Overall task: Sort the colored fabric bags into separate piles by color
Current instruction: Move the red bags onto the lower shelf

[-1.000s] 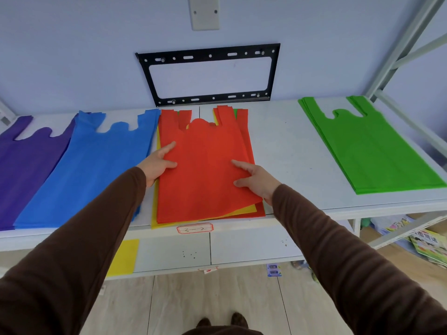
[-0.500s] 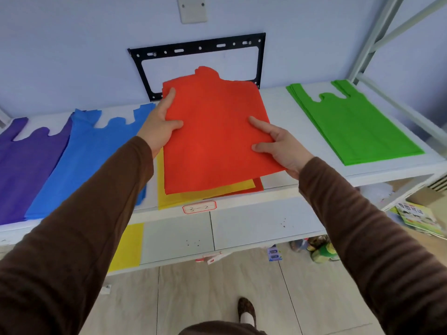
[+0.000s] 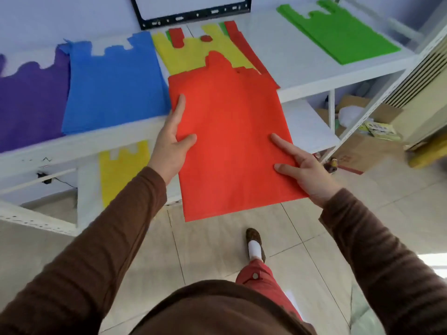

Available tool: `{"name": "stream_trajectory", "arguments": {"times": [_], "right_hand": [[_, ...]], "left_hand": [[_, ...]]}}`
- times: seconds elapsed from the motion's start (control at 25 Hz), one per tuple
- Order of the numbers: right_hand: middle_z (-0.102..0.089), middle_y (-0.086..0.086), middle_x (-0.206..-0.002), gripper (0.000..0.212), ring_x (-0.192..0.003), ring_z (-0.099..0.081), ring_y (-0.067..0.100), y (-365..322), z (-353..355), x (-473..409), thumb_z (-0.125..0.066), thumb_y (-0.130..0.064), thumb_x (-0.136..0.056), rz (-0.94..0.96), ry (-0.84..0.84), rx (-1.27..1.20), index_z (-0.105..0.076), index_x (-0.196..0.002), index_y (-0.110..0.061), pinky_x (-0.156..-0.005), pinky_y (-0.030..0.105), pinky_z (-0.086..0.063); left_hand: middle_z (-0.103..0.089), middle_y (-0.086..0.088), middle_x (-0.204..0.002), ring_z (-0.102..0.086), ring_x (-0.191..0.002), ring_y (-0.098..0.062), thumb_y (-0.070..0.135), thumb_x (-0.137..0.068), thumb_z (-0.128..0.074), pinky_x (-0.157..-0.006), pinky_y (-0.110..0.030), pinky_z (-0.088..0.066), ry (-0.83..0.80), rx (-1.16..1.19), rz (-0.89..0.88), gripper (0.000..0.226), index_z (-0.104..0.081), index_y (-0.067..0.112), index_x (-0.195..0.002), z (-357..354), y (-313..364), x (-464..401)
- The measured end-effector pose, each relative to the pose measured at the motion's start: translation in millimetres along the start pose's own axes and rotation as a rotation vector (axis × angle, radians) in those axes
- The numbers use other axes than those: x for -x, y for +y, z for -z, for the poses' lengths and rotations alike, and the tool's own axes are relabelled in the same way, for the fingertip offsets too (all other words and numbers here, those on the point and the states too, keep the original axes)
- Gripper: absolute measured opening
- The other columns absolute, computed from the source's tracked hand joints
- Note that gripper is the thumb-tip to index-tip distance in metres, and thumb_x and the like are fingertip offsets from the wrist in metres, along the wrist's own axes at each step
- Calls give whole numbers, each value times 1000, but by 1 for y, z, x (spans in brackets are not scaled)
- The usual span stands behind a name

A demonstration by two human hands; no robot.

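head camera, steeply downward, near shelf [image 3: 302,76]

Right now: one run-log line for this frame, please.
step: sorting red | left hand: grips red bag | right hand: grips same bag | bag: off top shelf | mixed pile: yellow on top

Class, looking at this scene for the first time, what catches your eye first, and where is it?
A large orange-red fabric bag fills the centre, held off the shelf with the left hand and right hand gripping its side edges. Behind it, the white shelf carries purple, blue and green piles.
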State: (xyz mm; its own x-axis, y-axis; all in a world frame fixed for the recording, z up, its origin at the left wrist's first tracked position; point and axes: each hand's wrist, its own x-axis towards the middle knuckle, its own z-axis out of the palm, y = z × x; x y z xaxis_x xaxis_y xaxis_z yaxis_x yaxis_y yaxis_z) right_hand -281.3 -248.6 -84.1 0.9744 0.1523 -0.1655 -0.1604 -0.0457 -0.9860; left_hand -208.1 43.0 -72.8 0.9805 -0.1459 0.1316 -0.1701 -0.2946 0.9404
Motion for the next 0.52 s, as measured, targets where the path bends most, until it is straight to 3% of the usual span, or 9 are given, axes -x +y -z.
{"name": "stream_trajectory", "arguments": {"times": [0.2,0.36,0.52], "right_hand": [[-53,-1,-142,70,-110,-65,21,75,-39,39,-55,9,-90,-222,-7,48,-44,-144,-34,-93,39,-55],[-58,3,-136,70,-96,-67,19,112,-59,35,-54,10,-90,-376,-27,73,-43,-145,-32,-81,30,-59],[-59,-1,-133,68,-86,-68,9,134,-61,-5,-57,6,-89,-443,-30,108,-46,-143,-35,-72,22,-58]], "left_hand": [[-26,14,-155,-26,-143,0,-7,-85,-57,-122,-34,-21,-7,90,297,84,-25,33,-153,-9,-100,84],[-28,9,-156,-32,-142,-7,-9,-85,-56,-119,-40,-27,-44,141,509,84,-26,33,-152,-13,-157,106],[-31,7,-157,-37,-140,-10,-9,-84,-56,-117,-41,-31,-63,164,595,85,-27,34,-151,-15,-194,84]]}}
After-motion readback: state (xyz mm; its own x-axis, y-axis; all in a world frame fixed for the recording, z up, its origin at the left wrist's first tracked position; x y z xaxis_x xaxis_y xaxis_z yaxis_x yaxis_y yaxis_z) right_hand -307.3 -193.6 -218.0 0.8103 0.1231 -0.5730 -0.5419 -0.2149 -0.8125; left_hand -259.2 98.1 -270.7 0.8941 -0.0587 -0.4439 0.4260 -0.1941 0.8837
